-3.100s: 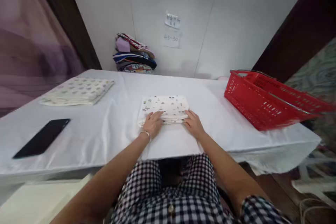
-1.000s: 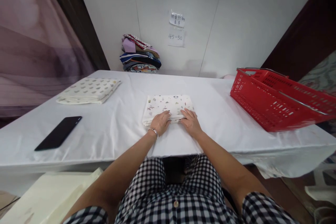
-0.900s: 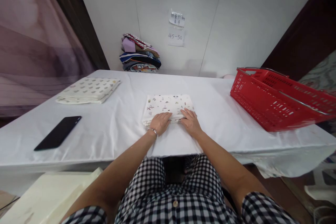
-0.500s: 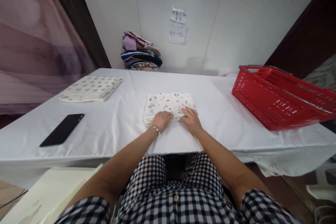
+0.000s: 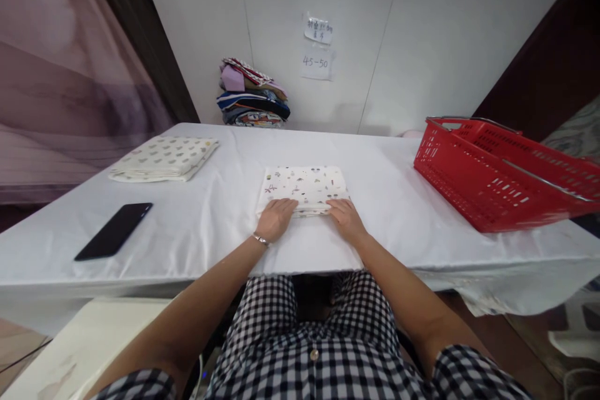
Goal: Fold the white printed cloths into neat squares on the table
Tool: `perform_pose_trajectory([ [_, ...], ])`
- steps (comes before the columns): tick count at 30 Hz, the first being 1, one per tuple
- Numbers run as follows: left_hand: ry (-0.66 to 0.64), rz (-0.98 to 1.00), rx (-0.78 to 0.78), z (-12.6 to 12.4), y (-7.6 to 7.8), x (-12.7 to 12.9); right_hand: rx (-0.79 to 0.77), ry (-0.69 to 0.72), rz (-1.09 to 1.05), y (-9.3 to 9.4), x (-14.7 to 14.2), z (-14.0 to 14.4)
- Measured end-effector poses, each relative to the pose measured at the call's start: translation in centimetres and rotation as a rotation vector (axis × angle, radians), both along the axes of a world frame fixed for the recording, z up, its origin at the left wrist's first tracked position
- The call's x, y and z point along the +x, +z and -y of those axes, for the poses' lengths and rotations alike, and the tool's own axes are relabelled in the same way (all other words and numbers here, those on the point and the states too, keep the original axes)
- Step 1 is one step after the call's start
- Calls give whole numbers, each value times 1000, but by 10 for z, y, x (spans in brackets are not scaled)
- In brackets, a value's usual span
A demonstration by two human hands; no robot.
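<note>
Head view: folded printed cloth (image 5: 307,182) on white tablecloth (image 5: 225,200); left hand (image 5: 275,217), right hand (image 5: 347,219) at near edge, fingers outstretched.

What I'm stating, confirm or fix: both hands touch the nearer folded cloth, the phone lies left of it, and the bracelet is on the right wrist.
Wrong wrist: the head view shows the bracelet on the left one. The left hand and right hand do touch the nearer folded cloth, with the phone left of it.
</note>
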State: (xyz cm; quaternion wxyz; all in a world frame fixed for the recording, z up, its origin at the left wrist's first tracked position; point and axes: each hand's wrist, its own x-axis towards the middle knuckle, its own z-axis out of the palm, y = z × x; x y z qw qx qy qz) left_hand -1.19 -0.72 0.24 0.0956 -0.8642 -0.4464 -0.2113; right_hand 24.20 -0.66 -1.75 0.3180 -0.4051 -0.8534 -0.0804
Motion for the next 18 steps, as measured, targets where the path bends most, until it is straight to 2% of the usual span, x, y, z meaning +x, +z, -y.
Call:
perform_pose_trajectory([
  [4,44,-14,-24,4,-1,-23,-29,-40,-6,-1,7,0],
  [8,116,-6,-51,6,-9,-41,-49,-100,54,-4,19,-2],
  [14,128,20,-114,3,-22,-46,-57,-85,88,-11,30,-6],
  [18,87,40,-96,3,-23,-46,-58,-57,119,-5,30,-6],
])
